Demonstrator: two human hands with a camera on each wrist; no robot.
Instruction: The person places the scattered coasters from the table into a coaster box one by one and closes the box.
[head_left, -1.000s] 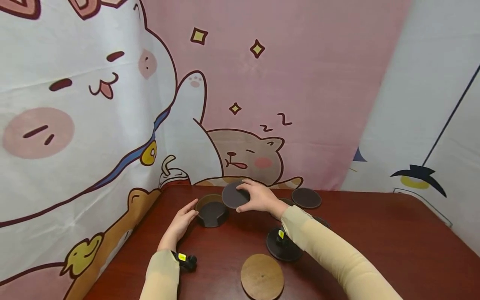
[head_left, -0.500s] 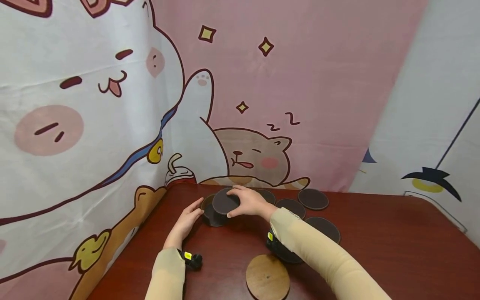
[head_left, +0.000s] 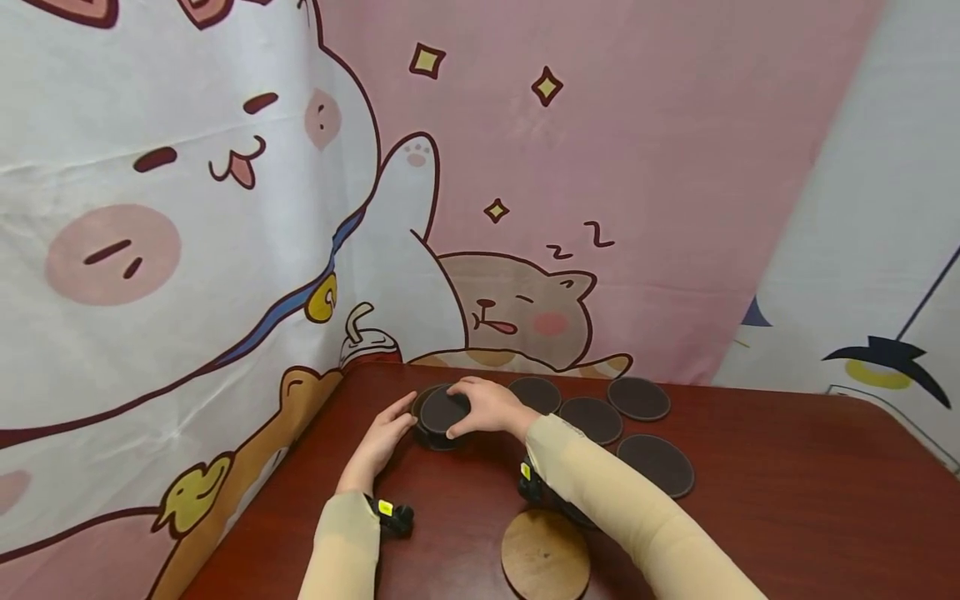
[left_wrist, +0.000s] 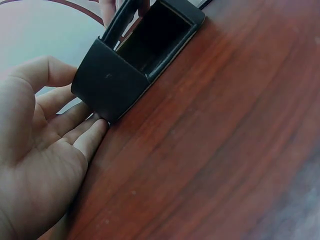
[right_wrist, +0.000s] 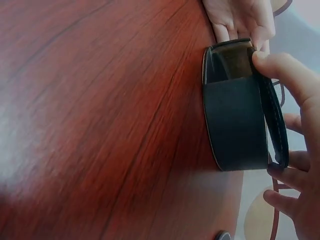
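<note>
A dark round coaster, with a stitched edge, is pinched between the thumb and fingers of my right hand. It sits tilted at the top of a black round coaster holder, which has a cut-out in its side wall. In the right wrist view a gap shows between the coaster and the holder's rim. My left hand touches the holder's left side with its fingertips, fingers fairly straight. From the left wrist view, the holder stands on the table and its inside looks dark.
Several dark coasters lie flat to the right, including a far one and a nearer one. A round wooden disc lies at the front. My right forearm partly hides another dark round thing. A cartoon-printed cloth hangs behind the reddish table.
My right hand has moved the coaster left and down, from beside the holder to its top. The left hand stays at the holder's side. The head view has shifted slightly.
</note>
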